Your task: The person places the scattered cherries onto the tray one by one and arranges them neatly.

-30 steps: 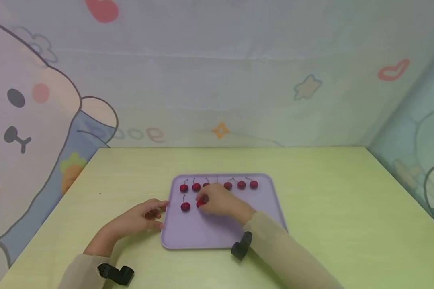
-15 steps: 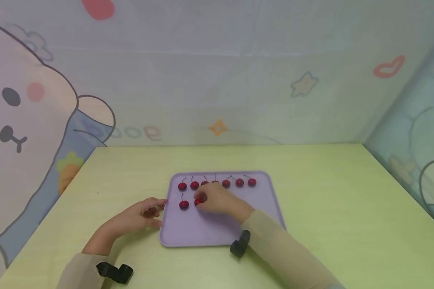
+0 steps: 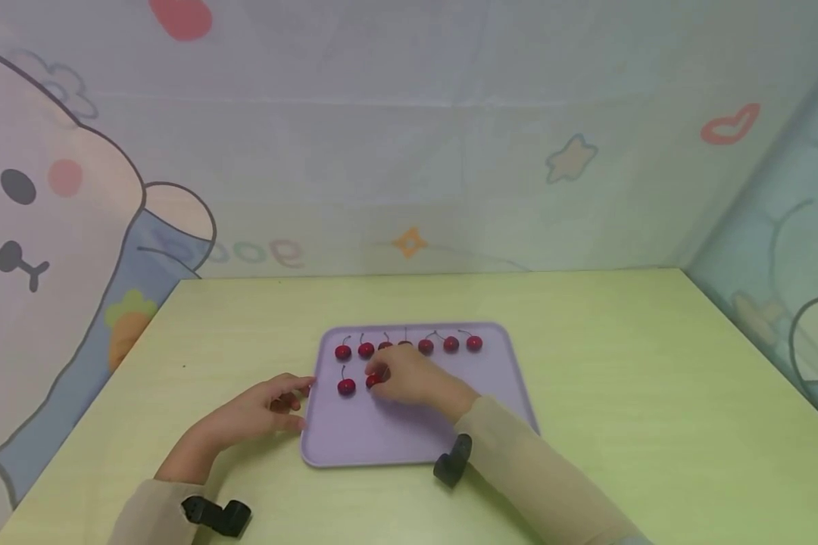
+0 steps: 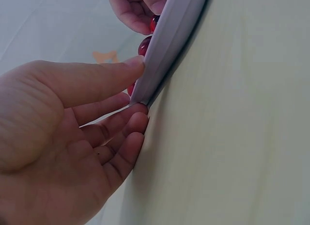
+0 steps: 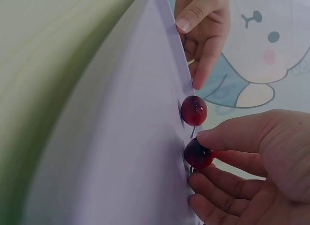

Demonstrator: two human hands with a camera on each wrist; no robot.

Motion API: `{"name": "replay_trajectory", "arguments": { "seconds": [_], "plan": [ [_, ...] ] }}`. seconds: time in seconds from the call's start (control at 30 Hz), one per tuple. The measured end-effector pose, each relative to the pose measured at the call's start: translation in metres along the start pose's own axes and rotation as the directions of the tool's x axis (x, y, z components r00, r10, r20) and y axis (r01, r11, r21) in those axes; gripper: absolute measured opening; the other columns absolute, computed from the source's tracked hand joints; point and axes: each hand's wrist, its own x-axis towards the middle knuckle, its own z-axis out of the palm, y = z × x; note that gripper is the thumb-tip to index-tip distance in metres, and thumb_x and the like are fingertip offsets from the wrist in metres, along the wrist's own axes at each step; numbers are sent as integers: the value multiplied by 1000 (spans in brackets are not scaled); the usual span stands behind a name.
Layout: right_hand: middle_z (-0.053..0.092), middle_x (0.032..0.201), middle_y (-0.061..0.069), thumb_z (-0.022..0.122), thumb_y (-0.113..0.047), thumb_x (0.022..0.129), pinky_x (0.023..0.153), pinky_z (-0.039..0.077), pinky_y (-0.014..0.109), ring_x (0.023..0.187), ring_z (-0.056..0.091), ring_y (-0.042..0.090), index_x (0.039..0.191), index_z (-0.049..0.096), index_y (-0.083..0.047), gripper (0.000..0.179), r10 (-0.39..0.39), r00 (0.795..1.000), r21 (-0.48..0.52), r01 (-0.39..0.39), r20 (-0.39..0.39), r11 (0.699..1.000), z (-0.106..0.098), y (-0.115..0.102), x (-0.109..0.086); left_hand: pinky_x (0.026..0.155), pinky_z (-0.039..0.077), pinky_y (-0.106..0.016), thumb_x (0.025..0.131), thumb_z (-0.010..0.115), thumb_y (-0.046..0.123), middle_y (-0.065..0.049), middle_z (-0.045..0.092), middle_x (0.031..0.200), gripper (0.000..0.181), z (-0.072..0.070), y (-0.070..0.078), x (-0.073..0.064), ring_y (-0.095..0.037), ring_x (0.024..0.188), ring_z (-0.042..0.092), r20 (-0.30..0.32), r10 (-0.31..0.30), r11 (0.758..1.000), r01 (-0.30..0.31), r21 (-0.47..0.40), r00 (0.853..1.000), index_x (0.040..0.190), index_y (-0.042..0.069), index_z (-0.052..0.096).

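Note:
In the head view a lilac tray [image 3: 382, 443] bears a back row of several red cherries with stems, such as the right-end cherry [image 3: 474, 344]. In front of that row, at the left, sits a single cherry [image 3: 346, 387]. Beside it my right hand [image 3: 409, 376] pinches another cherry [image 5: 198, 153] between thumb and fingers, low at the tray surface. Part of the back row is hidden behind this hand. My left hand [image 3: 269, 409] rests at the tray's left edge; thumb and fingertips touch the rim, fingers loosely bent, as the left wrist view shows.
The tray lies on a pale yellow-green table [image 3: 654, 393]. Behind it hangs a cloth backdrop [image 3: 409, 151] printed with a bear, hearts and a star. A black wrist camera [image 3: 216, 516] sits on the left sleeve and another black camera [image 3: 453, 460] on the right.
The head view has shifted slightly, so everything sits a little further left and up. Both hands stay in place, the right one with the cherry in its fingers throughout.

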Motion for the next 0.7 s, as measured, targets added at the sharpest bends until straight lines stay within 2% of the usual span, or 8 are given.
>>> {"name": "replay_trajectory", "arguments": {
  "seconds": [0.1,0.3,0.4,0.5,0.63,0.7],
  "plan": [
    [65,93,-1,72,-11,84,68,50,22,84,58,13,109,69,-10,25,-1,1000,4,1,3,1000,0,0,0,84,47,-24,84,75,15,-18,54,121,66,-1,1,-1,-24,100,50,-1,-8,1000,8,-2,1000,138,-8,44],
    [65,96,0,72,-13,84,76,49,24,88,58,13,113,68,-11,29,5,1000,1,-5,-1,1000,-1,-1,-1,82,45,-23,84,74,14,-17,53,119,65,-2,0,0,-25,99,49,-3,-17,1000,17,4,1000,138,-8,45],
    [65,100,1,72,-13,84,75,51,25,91,59,15,114,68,-10,30,10,1000,29,-11,4,1000,-1,0,-2,80,45,-23,84,74,14,-16,53,119,65,-2,0,0,-25,98,48,-1,-21,1000,21,-1,1000,138,-8,45],
    [65,107,3,71,-14,84,79,51,28,96,60,16,115,66,-10,32,16,1000,43,-16,-9,999,-3,3,-5,80,44,-23,84,74,15,-16,53,120,66,-1,0,0,-25,99,48,7,-21,1000,21,-8,1000,139,-7,44],
    [64,114,5,70,-17,85,90,48,33,103,59,18,120,64,-10,37,17,999,27,-16,-51,1000,-13,8,-12,81,45,-23,84,74,15,-16,53,120,66,-1,1,0,-24,99,49,6,-21,1000,21,-2,1000,139,-7,44],
    [64,115,6,69,-19,86,91,48,36,104,58,20,122,63,-9,38,11,997,28,-9,-70,1000,-22,9,-18,81,45,-24,84,74,16,-16,54,120,66,-2,1,0,-24,99,49,2,-31,999,31,6,1000,139,-6,44]
  ]
}}
